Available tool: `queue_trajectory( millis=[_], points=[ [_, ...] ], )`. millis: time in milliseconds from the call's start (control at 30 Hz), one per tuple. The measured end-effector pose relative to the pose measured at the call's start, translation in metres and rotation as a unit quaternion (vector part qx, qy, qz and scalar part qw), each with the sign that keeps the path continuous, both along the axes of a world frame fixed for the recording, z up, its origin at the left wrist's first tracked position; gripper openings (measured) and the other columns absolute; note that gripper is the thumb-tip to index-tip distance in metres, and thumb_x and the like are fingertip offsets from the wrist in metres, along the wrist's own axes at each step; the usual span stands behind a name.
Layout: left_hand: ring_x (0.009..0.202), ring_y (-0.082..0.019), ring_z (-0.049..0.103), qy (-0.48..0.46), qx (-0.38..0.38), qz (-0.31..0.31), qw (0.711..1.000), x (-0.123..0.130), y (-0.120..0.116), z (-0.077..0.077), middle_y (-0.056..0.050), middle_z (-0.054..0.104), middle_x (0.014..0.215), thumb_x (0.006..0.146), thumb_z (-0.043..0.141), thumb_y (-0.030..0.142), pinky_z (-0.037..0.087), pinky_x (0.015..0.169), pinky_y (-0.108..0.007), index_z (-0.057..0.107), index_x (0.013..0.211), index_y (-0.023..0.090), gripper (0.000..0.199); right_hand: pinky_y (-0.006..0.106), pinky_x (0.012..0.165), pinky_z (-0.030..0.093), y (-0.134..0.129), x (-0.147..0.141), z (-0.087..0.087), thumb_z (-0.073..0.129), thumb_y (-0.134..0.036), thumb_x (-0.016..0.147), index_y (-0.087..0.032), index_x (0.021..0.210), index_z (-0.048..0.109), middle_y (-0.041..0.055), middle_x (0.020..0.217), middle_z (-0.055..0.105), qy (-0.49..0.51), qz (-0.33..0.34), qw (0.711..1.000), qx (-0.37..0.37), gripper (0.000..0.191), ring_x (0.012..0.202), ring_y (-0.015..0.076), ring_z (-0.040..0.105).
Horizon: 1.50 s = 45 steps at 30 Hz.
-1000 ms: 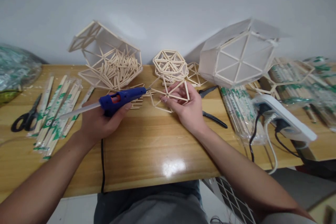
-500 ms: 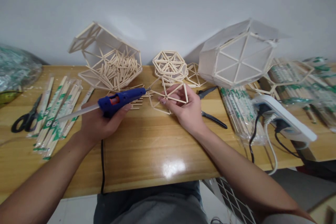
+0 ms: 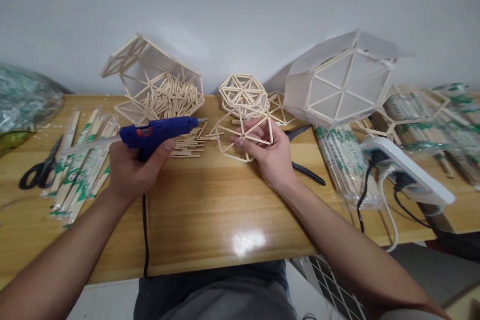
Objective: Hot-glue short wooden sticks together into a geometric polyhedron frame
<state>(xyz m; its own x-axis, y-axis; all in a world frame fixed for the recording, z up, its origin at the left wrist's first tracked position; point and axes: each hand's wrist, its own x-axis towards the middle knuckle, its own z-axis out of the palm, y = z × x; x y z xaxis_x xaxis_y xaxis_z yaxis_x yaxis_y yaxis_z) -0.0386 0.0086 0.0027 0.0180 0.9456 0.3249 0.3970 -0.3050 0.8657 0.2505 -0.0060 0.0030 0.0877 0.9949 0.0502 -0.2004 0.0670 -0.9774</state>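
Observation:
My left hand is wrapped round a blue glue gun, its nozzle pointing right and a long glue stick jutting from its back. Between the fingers and thumb of my right hand is a frame of thin wooden sticks, with spokes meeting at a hub. The nozzle is left of this frame and apart from it. Short loose sticks lie on the table under and beside the gun. Behind the held frame stands a small stick structure.
A lattice basket of short sticks stands back left, a covered one back right. Scissors and wrapped sticks lie left. Pliers, more packs and a power strip are right.
The glue gun has moved left, away from the frame, in my left hand. The frame has turned in my right hand and shows more of its spokes.

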Motion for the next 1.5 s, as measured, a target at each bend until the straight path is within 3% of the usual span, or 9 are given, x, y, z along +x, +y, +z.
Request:
queue_trajectory(
  millis=[200,733,1100,1500],
  points=[
    [0.052,-0.013,0.060,-0.138,-0.069,-0.037,0.987,0.012,-0.007,0.010,-0.002,0.068,0.070,0.097,0.081,0.061,0.045,0.044,-0.025,0.077,0.085,0.019,0.044,0.050,0.096,0.074,0.007,0.008,-0.005,0.105,-0.040,0.073,-0.032,0.110,0.070,-0.0055,0.096,0.083,0.038,0.020,0.999,-0.028,0.051,0.094,0.0257,0.088],
    [0.048,-0.012,0.059,-0.103,-0.100,-0.106,0.984,0.001,0.007,0.005,-0.001,0.065,0.062,0.097,0.083,0.063,0.044,0.043,-0.026,0.070,0.072,0.019,0.053,0.051,0.097,0.074,0.007,0.008,-0.001,0.103,-0.035,0.072,-0.031,0.110,0.070,-0.0053,0.093,0.082,0.063,0.032,0.997,-0.045,0.050,0.089,0.0243,0.087],
    [0.051,-0.013,0.058,-0.114,-0.086,-0.068,0.987,0.010,-0.002,0.009,-0.001,0.063,0.066,0.097,0.082,0.060,0.044,0.043,-0.026,0.068,0.073,0.019,0.049,0.051,0.090,0.074,0.007,0.009,-0.004,0.100,-0.034,0.074,-0.032,0.110,0.070,-0.0048,0.095,0.082,0.045,0.034,0.998,-0.041,0.047,0.091,0.0257,0.086],
    [0.048,-0.012,0.057,-0.096,-0.082,-0.088,0.988,0.004,0.004,0.005,-0.001,0.062,0.062,0.097,0.082,0.060,0.043,0.043,-0.026,0.067,0.070,0.020,0.051,0.051,0.091,0.075,0.007,0.008,-0.004,0.102,-0.040,0.075,-0.032,0.112,0.072,-0.0037,0.097,0.085,0.042,0.044,0.997,-0.039,0.049,0.087,0.0246,0.087]
  ],
)
